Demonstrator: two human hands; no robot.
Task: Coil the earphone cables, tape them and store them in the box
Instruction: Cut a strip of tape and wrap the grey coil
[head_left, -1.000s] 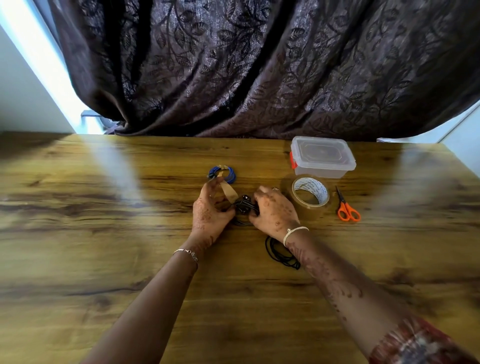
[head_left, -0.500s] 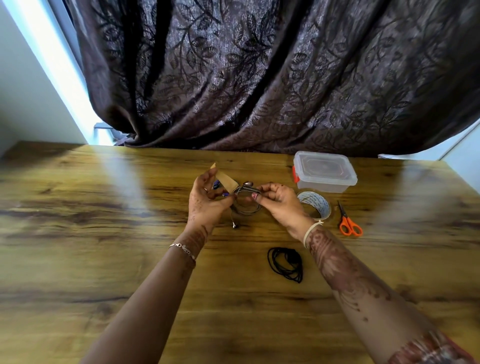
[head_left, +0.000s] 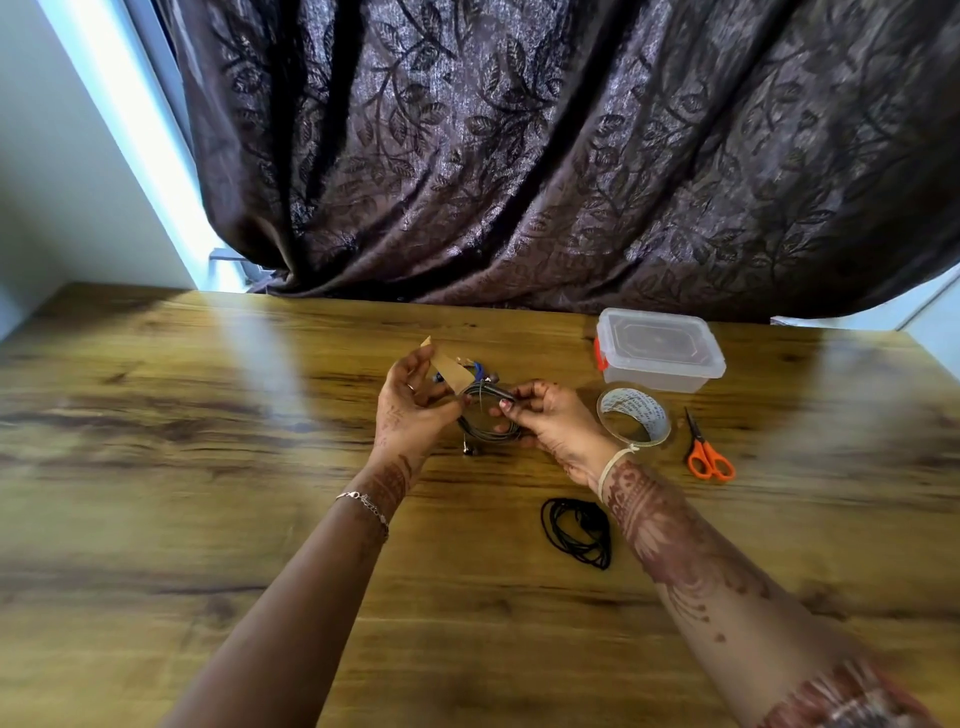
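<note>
Between both hands (head_left: 415, 415), coiled earphone cable (head_left: 485, 418)

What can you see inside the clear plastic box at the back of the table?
Nothing shows through the lid of the box, which is shut with an orange latch. The walls are cloudy, so a small item low inside could be hidden.

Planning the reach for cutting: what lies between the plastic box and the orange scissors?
The tape roll on the table, per the head view.
</note>
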